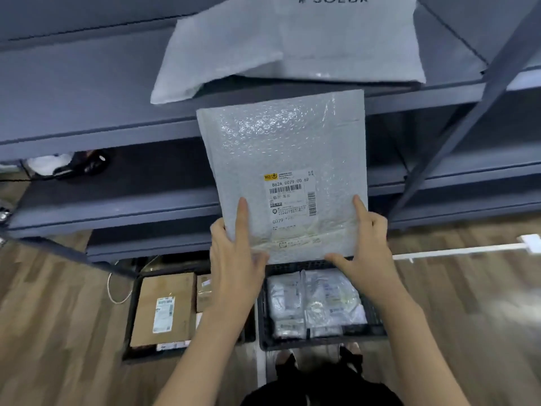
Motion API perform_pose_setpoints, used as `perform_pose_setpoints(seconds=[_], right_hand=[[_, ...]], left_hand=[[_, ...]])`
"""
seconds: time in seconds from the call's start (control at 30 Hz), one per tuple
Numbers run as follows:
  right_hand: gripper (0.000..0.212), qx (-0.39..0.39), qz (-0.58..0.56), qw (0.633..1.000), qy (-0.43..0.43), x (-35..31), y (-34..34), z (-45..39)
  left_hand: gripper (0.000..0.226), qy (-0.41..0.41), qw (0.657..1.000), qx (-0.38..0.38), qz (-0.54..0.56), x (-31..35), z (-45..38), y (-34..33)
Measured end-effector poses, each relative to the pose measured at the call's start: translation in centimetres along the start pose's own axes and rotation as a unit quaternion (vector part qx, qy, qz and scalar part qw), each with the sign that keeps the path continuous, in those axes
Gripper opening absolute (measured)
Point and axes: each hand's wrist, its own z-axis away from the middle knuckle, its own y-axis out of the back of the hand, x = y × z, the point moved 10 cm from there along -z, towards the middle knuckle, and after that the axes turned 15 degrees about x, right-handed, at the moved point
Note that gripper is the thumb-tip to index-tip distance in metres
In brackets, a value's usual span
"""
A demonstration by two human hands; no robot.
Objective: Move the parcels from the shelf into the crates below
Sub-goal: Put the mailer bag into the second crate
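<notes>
Parcels already fill the right crate (322, 342) and left crate (131, 317); my left hand (234, 253) and right hand (369, 247) clamp a bubble mailer (281, 148) above them. One grey bag (287, 45), perhaps more, waits on the shelf (87, 112).

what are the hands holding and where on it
Both hold one bubble mailer by its bottom corners: left hand lower left, right hand lower right.

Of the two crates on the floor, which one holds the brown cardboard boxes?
The left crate, under the left hand: it holds brown cardboard boxes, while the right crate is filled with pale plastic mailer bags.
</notes>
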Motion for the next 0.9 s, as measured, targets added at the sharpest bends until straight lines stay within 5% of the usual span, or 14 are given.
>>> perform_pose_setpoints(seconds=[0.37, 0.6, 0.9], right_hand=[[0.108, -0.084, 0.133, 0.977, -0.146, 15.8, -3.5, 11.8], [0.111, -0.236, 0.208, 0.921, -0.230, 28.1, -8.8, 18.4], [0.107, -0.332, 0.228, 0.887, -0.226, 38.6, -20.9, 20.5]], left_hand=[[0.110, 0.081, 0.962, -0.260, -0.035, -4.7, 14.8, -13.9], [0.107, 0.160, 0.899, -0.403, -0.067, -9.4, 26.7, -24.0], [0.107, 0.245, 0.863, -0.436, -0.073, -19.2, 33.3, -35.3]])
